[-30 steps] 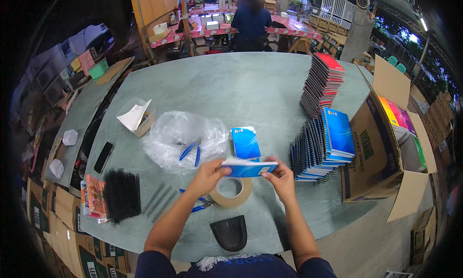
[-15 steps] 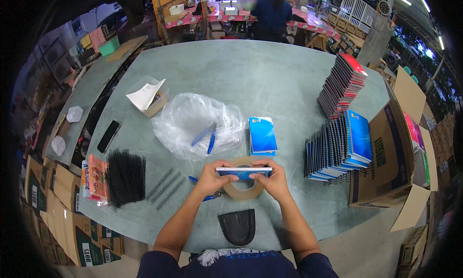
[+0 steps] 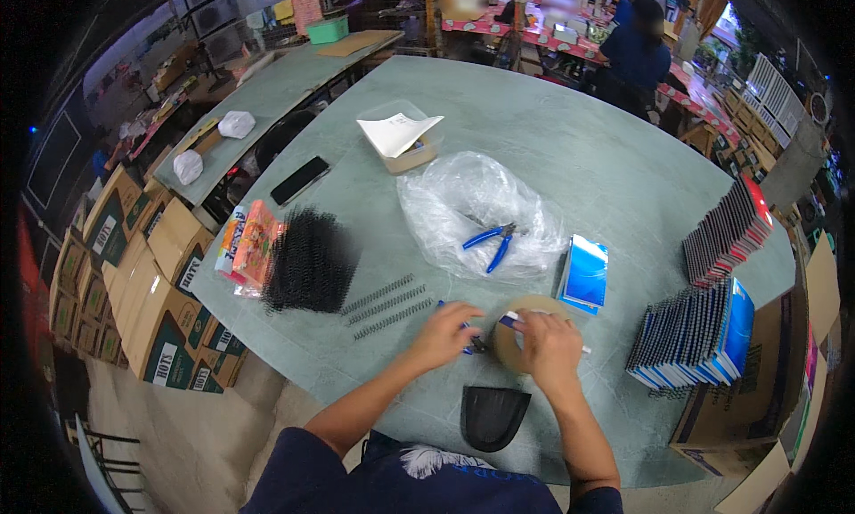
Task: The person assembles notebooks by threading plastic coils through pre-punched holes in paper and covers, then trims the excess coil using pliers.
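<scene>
where the person's forearms come up from the lower edge, a black mesh pouch (image 3: 492,416) lies on the green table (image 3: 570,149) between them, closest to the body. just past it both hands meet over a roll of brown tape (image 3: 512,336). right hand (image 3: 552,352) is curled on top of the roll, fingers closed on a thin blue-and-white notebook (image 3: 517,319) laid across it; only the book's edge shows. left hand (image 3: 445,334) is bent down beside the roll, fingertips pinching at a small dark-blue piece at the book's left end; what that piece is cannot be told.

left of the hands, three loose black spiral coils (image 3: 385,305) lie side by side, apart from the hand. further left, a dense heap of black coils (image 3: 307,260) touches an orange-pink packet (image 3: 249,245).

beyond the tape, a blue notebook (image 3: 585,272) lies flat, just beside a crumpled clear plastic bag (image 3: 472,211) with blue-handled pliers (image 3: 495,240) on it. to the right, rows of spiral notebooks (image 3: 699,331) stand on edge near an open cardboard box (image 3: 757,407).

farther off, a small box with white paper (image 3: 401,140) and a black phone (image 3: 300,180). at the far side another person (image 3: 634,55) stands by the red tables.
</scene>
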A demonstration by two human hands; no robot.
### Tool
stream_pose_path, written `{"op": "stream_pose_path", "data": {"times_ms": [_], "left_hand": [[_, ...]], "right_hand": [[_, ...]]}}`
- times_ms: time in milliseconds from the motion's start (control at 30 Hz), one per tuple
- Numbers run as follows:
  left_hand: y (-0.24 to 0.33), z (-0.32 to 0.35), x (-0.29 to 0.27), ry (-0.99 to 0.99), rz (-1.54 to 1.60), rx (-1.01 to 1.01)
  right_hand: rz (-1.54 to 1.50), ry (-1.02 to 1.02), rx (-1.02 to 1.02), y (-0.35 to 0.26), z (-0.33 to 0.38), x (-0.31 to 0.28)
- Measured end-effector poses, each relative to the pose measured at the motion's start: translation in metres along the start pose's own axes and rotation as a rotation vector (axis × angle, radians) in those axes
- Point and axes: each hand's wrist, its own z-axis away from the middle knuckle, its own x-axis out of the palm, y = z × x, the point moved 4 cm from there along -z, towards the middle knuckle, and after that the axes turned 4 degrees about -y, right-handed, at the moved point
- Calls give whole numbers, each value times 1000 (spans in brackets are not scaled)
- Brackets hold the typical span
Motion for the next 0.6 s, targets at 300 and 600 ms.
{"op": "stream_pose_path", "data": {"times_ms": [300, 600], "left_hand": [[-44, 116, -102, 184, -821, -234], [39, -6, -114, 413, 572, 60]], "right_hand": [[-34, -57, 59, 22, -22, -2], [-118, -6, 120, 25, -24, 2]]}}
